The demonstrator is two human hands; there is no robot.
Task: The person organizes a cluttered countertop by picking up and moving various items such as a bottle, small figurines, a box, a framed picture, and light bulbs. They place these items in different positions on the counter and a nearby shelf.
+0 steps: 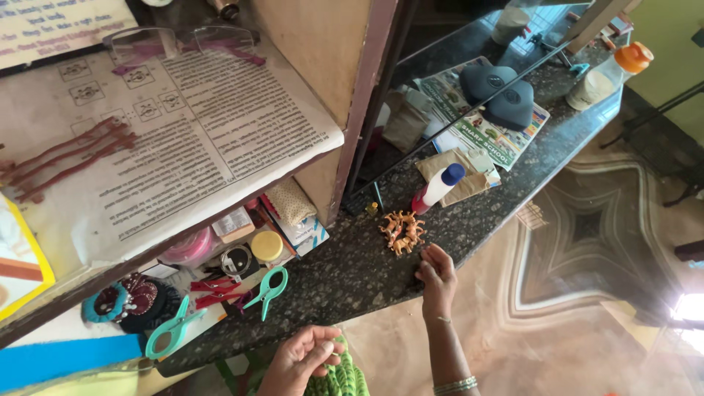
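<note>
Fingertips of the right hand (438,275) rest on the speckled dark granite counter (345,275), right at its front edge, fingers loosely curled and holding nothing. Just beyond them sits the small orange-brown cluster of toy animal figures (402,232), near but not touching. Left hand (302,358) is down low, closed around a bit of green knitted cloth (342,378) off the counter.

Risk, as I read it: that cluster sits close to the edge, so a clumsy sweep could knock it to the patterned floor (579,293). Behind it stands a white bottle with a blue cap (438,186), tilted, easy to tip. Two mint-green plastic clips (268,290) lie well to the left. Open counter lies between clips and figures; the wooden shelf's newspaper lining (183,139) overhangs on the left.
</note>
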